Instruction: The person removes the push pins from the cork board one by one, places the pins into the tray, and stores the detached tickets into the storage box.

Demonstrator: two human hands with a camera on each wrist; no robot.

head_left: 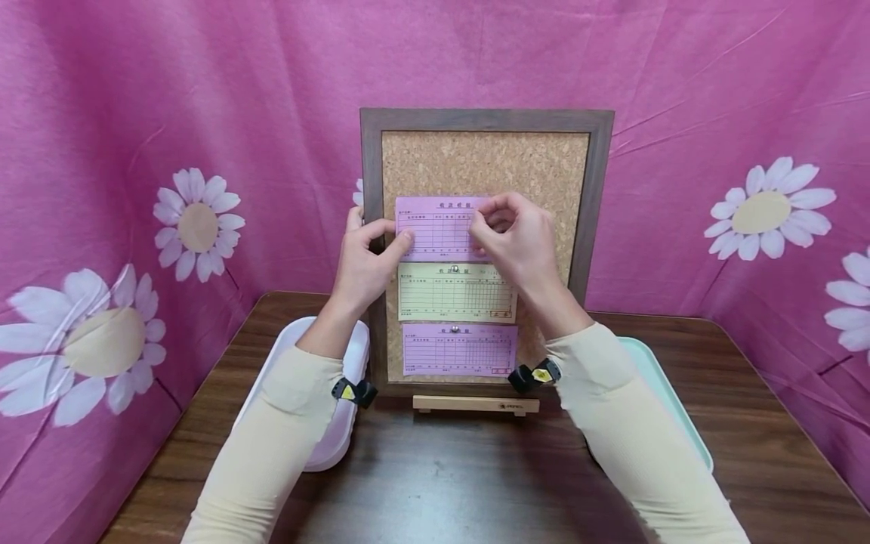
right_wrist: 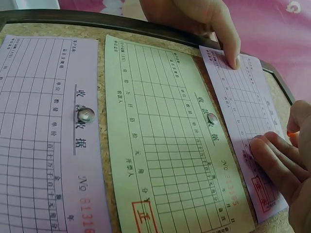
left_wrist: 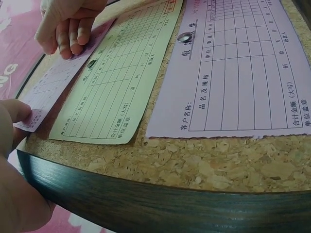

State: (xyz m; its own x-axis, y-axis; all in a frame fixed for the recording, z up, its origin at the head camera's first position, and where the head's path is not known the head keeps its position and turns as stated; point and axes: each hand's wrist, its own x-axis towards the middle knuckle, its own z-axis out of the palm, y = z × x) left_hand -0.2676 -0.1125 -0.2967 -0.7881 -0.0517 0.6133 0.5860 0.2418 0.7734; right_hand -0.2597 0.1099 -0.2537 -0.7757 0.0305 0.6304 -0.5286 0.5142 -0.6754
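Observation:
The upper pink receipt slip [head_left: 435, 230] lies against the cork board [head_left: 476, 162], above a yellow-green receipt [head_left: 435, 291] and a lower pink receipt [head_left: 442, 351]. At its left end my left hand [head_left: 370, 261] pinches the slip, thumb on the front, with other fingers hidden behind the wooden frame [head_left: 372, 162]. My right hand [head_left: 519, 238] is at its right part, thumb and index pinching a pushpin; the thin point [left_wrist: 49, 57] shows in the left wrist view. Its other fingers [right_wrist: 272, 155] lie on the slip. Round silver pins [right_wrist: 86, 115] hold the two lower receipts.
The board leans on a small wooden stand [head_left: 476, 405] on a dark wood table [head_left: 435, 483]. A white tray [head_left: 340, 446] stands under my left forearm, a mint-green tray [head_left: 662, 385] beside my right. A pink flowered cloth [head_left: 285, 113] hangs behind.

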